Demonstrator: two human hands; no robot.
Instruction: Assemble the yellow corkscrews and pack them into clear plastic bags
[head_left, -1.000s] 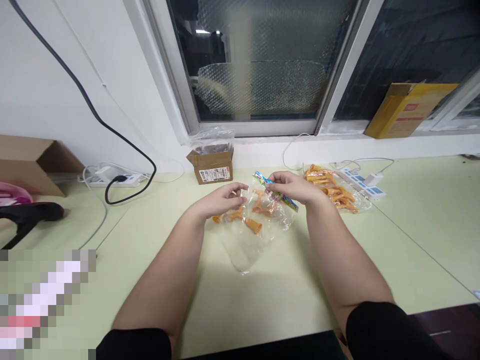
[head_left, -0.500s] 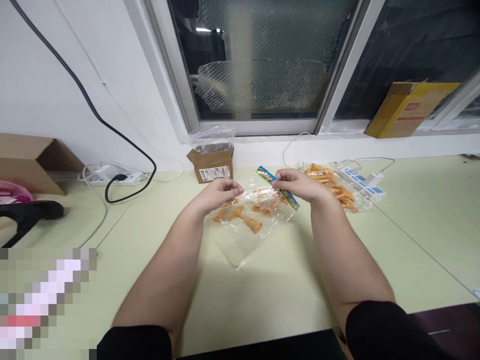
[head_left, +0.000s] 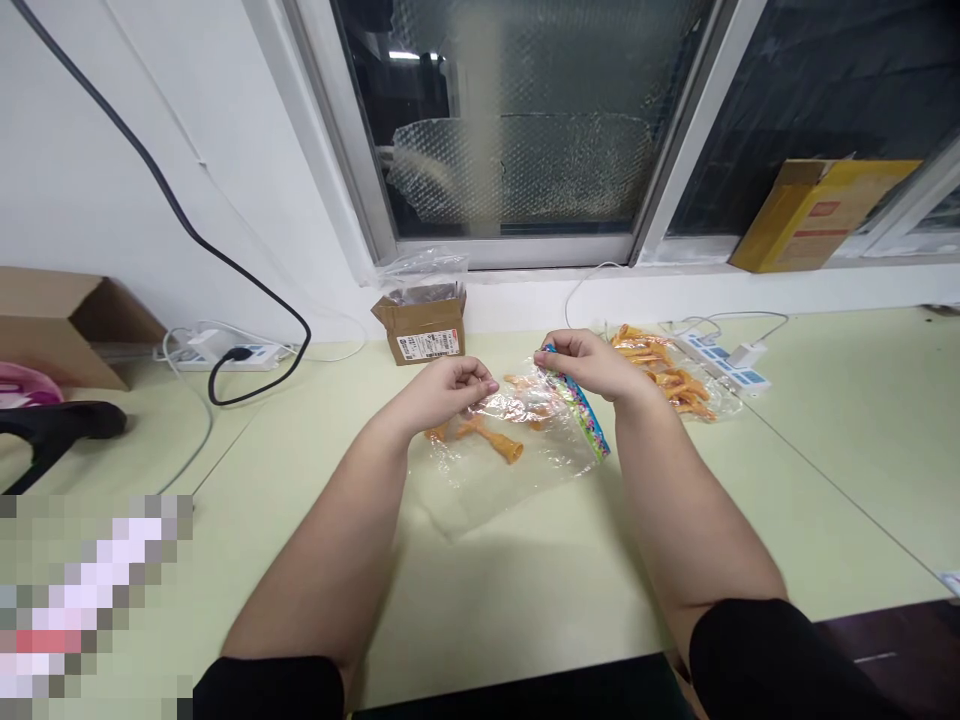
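Observation:
A clear plastic bag [head_left: 480, 490] with a blue, patterned header strip [head_left: 583, 408] is stretched between my hands above the table. My left hand [head_left: 456, 388] pinches the bag's upper left edge. My right hand [head_left: 586, 362] grips the top end of the strip, which slants down to the right. Several orange pieces show under or through the clear film, among them a flared orange piece [head_left: 501, 443]; whether they lie inside the bag cannot be made out. Right of my right hand, more orange pieces [head_left: 675, 385] lie in another clear bag.
A small open cardboard box [head_left: 425, 330] stands against the wall on the green table [head_left: 510, 610]. Power strips sit at the left [head_left: 259, 357] and right [head_left: 724, 362]. A larger carton [head_left: 60, 325] is at far left; a yellow box [head_left: 825, 215] leans on the window.
The bag has spread and shifted right, and its strip has turned to a steeper slant. My left hand has moved slightly right; my right hand has moved slightly left and up.

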